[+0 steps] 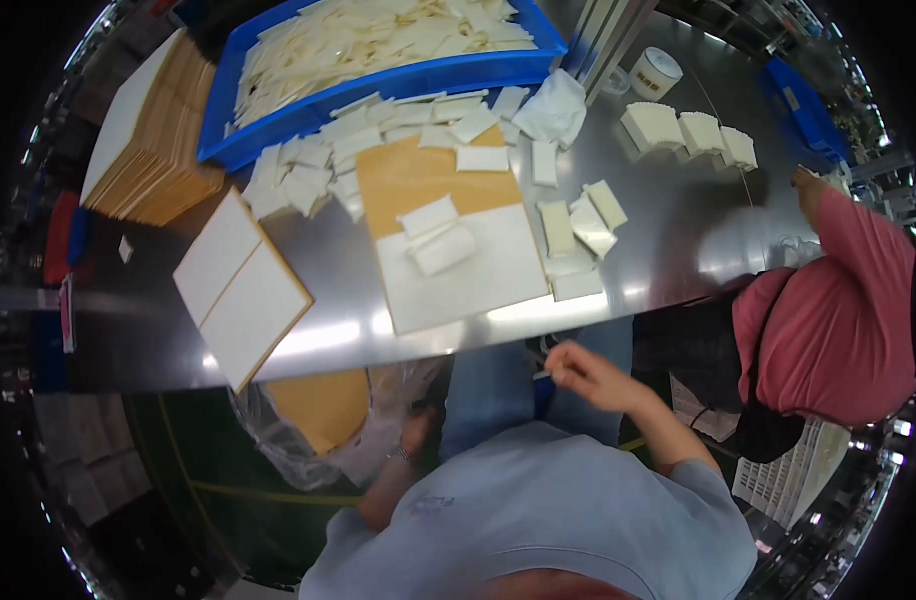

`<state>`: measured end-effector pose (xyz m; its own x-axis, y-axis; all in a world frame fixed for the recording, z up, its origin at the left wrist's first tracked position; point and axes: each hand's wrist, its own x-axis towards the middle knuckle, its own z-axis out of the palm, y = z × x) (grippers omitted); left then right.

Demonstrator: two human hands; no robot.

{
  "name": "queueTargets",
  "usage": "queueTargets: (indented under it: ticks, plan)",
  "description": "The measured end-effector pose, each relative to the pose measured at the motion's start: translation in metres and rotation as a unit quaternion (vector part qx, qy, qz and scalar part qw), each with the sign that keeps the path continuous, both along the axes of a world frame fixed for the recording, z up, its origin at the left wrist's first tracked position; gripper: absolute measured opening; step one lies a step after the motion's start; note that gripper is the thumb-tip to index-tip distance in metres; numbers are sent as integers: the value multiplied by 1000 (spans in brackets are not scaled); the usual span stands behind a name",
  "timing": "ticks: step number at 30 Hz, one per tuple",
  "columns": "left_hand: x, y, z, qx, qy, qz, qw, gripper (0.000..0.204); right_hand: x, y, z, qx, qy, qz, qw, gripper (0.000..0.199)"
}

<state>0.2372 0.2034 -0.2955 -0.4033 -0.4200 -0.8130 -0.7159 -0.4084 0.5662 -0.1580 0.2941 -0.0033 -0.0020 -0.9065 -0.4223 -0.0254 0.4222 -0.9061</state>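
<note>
My right hand (pixel 590 376) is over my lap, just below the table's front edge, with its fingers curled together. A small dark object (pixel 540 348) shows beside its fingertips; I cannot make out whether the hand holds it. My left hand (pixel 416 430) hangs low beside my thigh, near a clear plastic bag (pixel 388 400) with brown card (pixel 323 405) in it. Its fingers are blurred. On the table ahead lies a brown and white board (pixel 468 290) with small white packets (pixel 443 248) on it. More white pieces (pixel 575 228) lie right of the board.
A blue tray (pixel 378 85) heaped with thin cream pieces stands at the back, with loose white packets (pixel 303 180) before it. Board stacks (pixel 148 140) and a board (pixel 243 290) are left. White stacks (pixel 653 128) and a tub (pixel 656 74) stand right, near a co-worker in pink (pixel 828 320).
</note>
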Motion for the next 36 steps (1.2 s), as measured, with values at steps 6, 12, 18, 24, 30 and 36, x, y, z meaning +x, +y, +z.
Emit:
queueTargets:
  ticks: [6, 12, 18, 24, 30, 36]
  plan:
    - [-33, -60, 218, -62, 150, -19, 987, 41, -31, -49, 47, -207, 64, -139, 966, 10]
    - [-76, -113, 341, -397, 210, 15, 893, 23, -45, -112, 61, -315, 30, -195, 928, 16]
    - [-159, -147, 353, -651, 219, -42, 726, 30, -82, -141, 51, -335, 86, -200, 917, 22]
    - [-205, -164, 333, -669, 214, -94, 706, 45, -136, -124, 25, -389, 132, -274, 869, 21]
    - [-208, -194, 327, -661, 217, -87, 713, 40, -180, -81, -5, -307, 34, -317, 896, 21]
    - [-222, -241, 340, -578, 166, -20, 798, 25, -178, -108, 6, -244, 203, -295, 902, 21]
